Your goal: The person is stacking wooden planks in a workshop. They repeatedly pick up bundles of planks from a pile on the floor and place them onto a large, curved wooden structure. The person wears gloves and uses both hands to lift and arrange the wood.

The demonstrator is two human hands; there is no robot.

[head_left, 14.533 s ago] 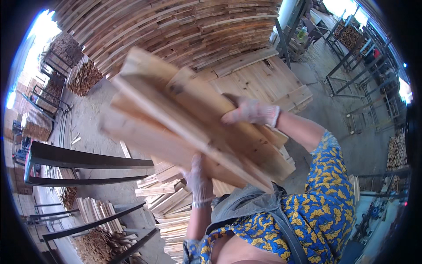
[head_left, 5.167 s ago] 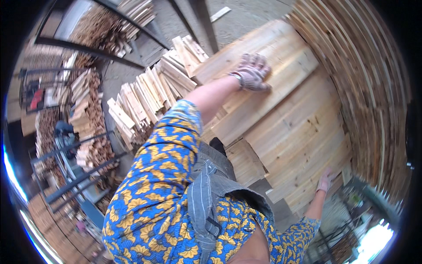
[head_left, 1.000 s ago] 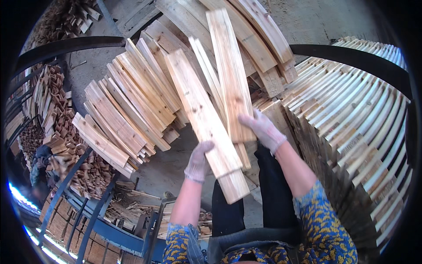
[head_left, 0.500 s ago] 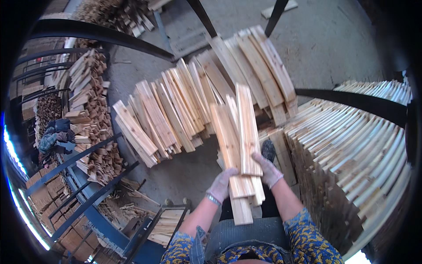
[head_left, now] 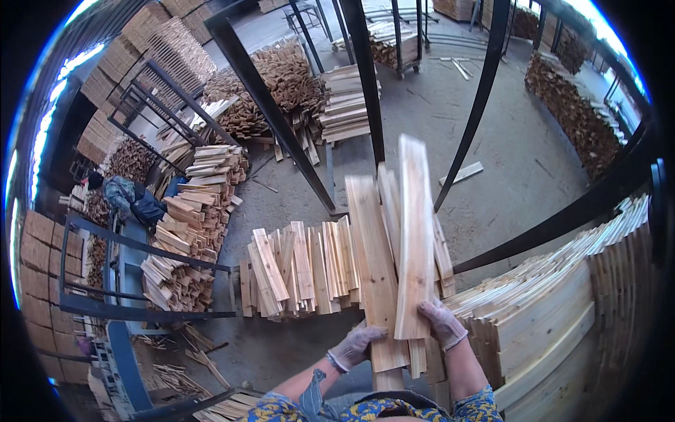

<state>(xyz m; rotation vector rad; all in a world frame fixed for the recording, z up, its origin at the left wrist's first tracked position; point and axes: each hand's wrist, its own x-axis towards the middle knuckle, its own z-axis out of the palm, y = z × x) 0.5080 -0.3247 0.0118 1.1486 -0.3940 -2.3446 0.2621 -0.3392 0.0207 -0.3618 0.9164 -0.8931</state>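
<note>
Several wooden boards point(head_left: 380, 274) are held upright in front of my body, overlapping one another. My left hand point(head_left: 357, 344), in a pale work glove, grips the lower left edge of the bundle. Gloved as well, my right hand point(head_left: 444, 325) is closed on the lower right edge of the frontmost board point(head_left: 415, 232), which leans over the others. Part of the fingers of both hands is hidden behind the wood. Beyond the held boards lies a row of loose boards point(head_left: 299, 264), side by side.
A tall, dense stack of boards point(head_left: 541, 330) stands close on my right. Black metal posts point(head_left: 369, 91) rise ahead. To the left, a person point(head_left: 126, 197) bends beside a long woodpile point(head_left: 193, 232). Further piles point(head_left: 264, 84) and a wheeled rack point(head_left: 397, 49) stand farther off.
The held boards have risen and now point farther up and away, still in both hands. My view has tilted up, showing more of the hall.
</note>
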